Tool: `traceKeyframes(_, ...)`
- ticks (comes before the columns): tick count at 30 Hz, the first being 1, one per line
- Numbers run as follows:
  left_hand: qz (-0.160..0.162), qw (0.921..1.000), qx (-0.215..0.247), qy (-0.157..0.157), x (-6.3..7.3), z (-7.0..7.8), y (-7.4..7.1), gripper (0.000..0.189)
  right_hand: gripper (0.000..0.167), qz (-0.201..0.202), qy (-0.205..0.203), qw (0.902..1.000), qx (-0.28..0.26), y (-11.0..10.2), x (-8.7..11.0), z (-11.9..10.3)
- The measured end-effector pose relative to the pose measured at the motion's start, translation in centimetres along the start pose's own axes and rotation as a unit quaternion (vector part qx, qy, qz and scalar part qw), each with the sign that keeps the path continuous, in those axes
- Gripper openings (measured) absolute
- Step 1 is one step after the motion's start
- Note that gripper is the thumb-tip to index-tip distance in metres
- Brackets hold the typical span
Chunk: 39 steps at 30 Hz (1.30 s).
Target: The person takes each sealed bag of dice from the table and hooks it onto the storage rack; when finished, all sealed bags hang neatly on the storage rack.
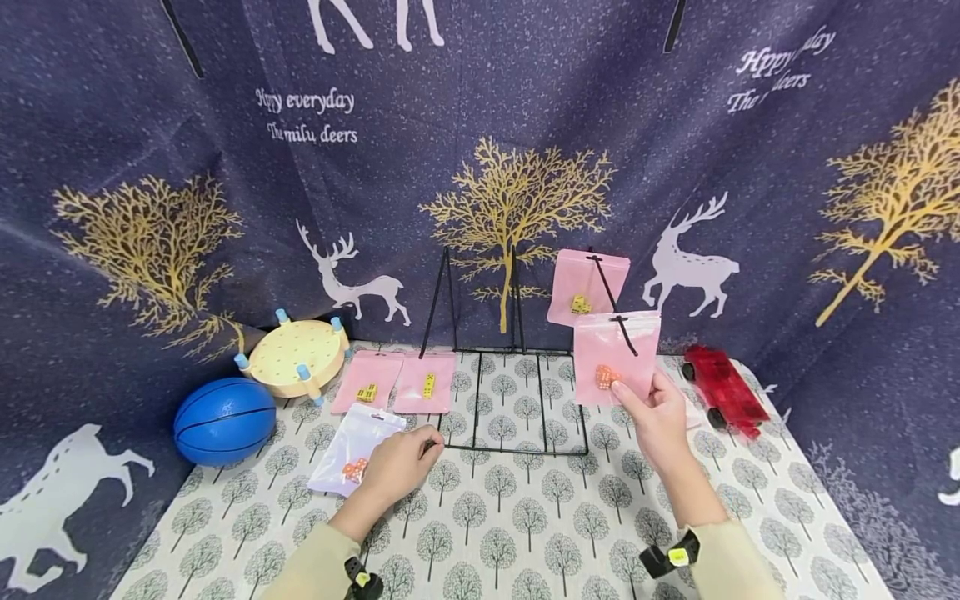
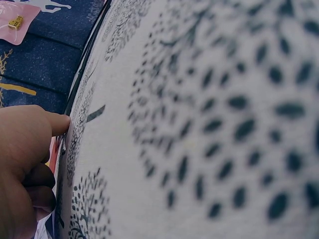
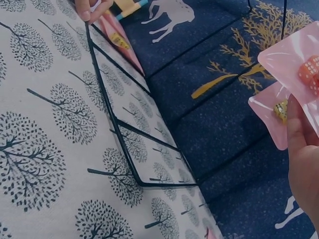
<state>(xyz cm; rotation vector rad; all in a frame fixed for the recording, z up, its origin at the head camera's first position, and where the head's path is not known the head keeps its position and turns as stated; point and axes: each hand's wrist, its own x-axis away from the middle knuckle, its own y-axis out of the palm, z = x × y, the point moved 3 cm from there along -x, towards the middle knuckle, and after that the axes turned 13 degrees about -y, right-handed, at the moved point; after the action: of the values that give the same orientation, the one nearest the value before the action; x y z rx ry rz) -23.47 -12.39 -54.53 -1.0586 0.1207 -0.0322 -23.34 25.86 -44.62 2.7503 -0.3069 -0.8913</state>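
Note:
My left hand (image 1: 401, 458) pinches the front left corner of a black wire display rack (image 1: 517, 452) standing on the table. My right hand (image 1: 660, 421) holds a pink zip bag (image 1: 596, 342) with orange dice (image 1: 604, 377), thumb in front, at its lower right edge. The tip of the rack's right prong (image 1: 627, 336) shows through the slot at that bag's top. Farther back on the same prong hangs another pink bag (image 1: 566, 283) with yellow dice (image 1: 580, 304). Beside my left hand lies a pale lilac bag (image 1: 371, 429) with red-orange dice (image 1: 355, 471).
Two pink bags with yellow dice, a left one (image 1: 348, 383) and a right one (image 1: 442, 371), lie left of the rack. A blue ball (image 1: 225, 421) and a round cream stand (image 1: 296, 358) sit at the left. A red toy car (image 1: 723, 387) stands right, a patterned curtain behind.

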Motion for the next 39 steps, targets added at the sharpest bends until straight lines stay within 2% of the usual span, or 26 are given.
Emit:
traceKeyframes(11,0.004,1.0,0.001,0.002,0.0,0.0,0.0,0.004,0.03,0.023,0.048,0.9982,0.028,1.0,-1.6,0.8)
traceKeyframes(20,0.001,1.0,-0.005,0.003,0.0,0.0,0.0,0.004,0.022,0.053,0.056,0.9967,0.026,1.8,-3.4,1.7)
traceKeyframes(23,0.001,1.0,-0.005,0.003,0.0,0.0,-0.1,0.004,0.021,0.063,0.06,0.9958,0.03,1.9,-3.9,2.2)
traceKeyframes(30,-0.001,1.0,-0.002,0.005,0.0,0.0,-0.2,0.004,0.024,0.081,0.069,0.9943,0.0,2.3,-5.0,3.2)
traceKeyframes(39,-0.003,1.0,-0.005,0.002,0.0,0.1,-0.2,0.005,0.019,0.102,0.073,0.992,0.006,2.7,-6.1,4.2)
